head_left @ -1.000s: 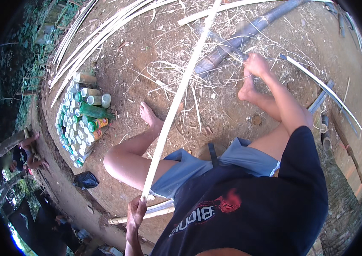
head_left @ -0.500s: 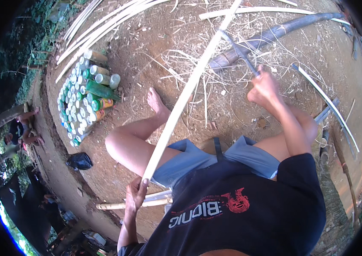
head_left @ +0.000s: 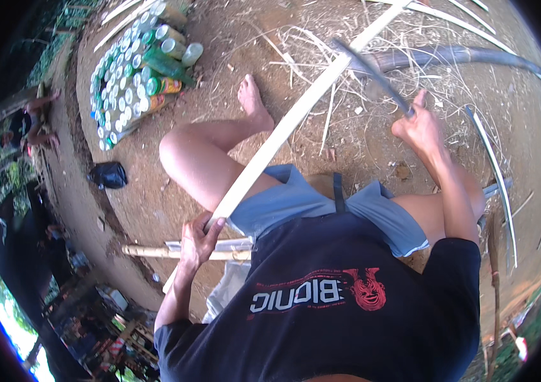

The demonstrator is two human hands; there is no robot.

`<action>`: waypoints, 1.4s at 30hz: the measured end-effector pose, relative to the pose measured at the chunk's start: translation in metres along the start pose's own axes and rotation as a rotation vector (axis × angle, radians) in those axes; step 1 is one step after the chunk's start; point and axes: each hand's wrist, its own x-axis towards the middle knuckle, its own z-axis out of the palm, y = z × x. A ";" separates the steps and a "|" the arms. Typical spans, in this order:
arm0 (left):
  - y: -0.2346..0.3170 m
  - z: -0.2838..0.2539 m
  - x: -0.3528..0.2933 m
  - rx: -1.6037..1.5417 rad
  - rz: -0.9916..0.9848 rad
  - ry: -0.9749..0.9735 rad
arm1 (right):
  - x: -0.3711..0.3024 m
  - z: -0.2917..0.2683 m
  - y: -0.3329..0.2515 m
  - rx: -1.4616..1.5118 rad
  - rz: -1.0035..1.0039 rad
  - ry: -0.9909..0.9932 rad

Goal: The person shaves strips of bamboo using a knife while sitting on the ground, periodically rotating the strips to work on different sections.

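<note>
A long, pale, flat strip, apparently split bamboo (head_left: 278, 142), slants across my left thigh and past the top edge of the view. Its near end is gripped by my left hand (head_left: 199, 239), thumb lying on top. My right hand (head_left: 422, 132) is closed round the handle of a long dark-bladed knife (head_left: 380, 77), out in front of my right leg. The blade crosses the strip near its upper part and appears to touch it. My right fingers largely hide the handle.
Curly shavings (head_left: 293, 51) litter the dirt beyond my feet, around a dark bamboo pole (head_left: 452, 56). Upright bottles (head_left: 124, 102) cluster at far left, near a black plastic bag (head_left: 108, 175). More strips (head_left: 495, 167) lie at right. Another person (head_left: 33, 127) is at the left edge.
My right hand and the knife have come nearer to me, and the blade crosses the strip closer to my left hand. The whole view has shifted. Both hands keep their grips.
</note>
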 end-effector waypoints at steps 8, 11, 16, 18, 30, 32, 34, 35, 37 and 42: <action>0.004 -0.011 -0.008 0.115 0.104 0.176 | 0.072 0.039 0.057 0.554 0.117 0.312; 0.006 -0.013 -0.012 0.225 0.155 0.349 | 0.037 0.046 0.055 1.082 0.284 0.365; 0.006 -0.030 -0.005 0.406 0.289 0.645 | -0.007 0.104 0.011 1.393 0.377 0.191; 0.016 -0.046 -0.004 0.553 0.389 0.760 | 0.003 0.159 0.022 1.345 0.642 0.176; 0.021 -0.102 0.004 0.823 0.575 1.186 | -0.021 0.197 0.013 0.106 0.189 -0.140; 0.018 -0.103 0.007 0.816 0.587 1.230 | -0.017 0.199 0.021 0.118 0.249 -0.213; 0.021 -0.097 0.010 0.782 0.533 1.286 | -0.008 0.212 0.041 0.108 0.267 -0.263; 0.026 -0.095 0.013 0.762 0.520 1.309 | 0.001 0.226 0.062 0.094 0.264 -0.272; 0.027 -0.085 0.018 0.704 0.453 1.259 | 0.013 0.243 0.084 0.049 0.246 -0.311; 0.008 -0.069 0.008 0.659 0.365 1.086 | 0.006 0.199 0.041 0.171 0.288 -0.433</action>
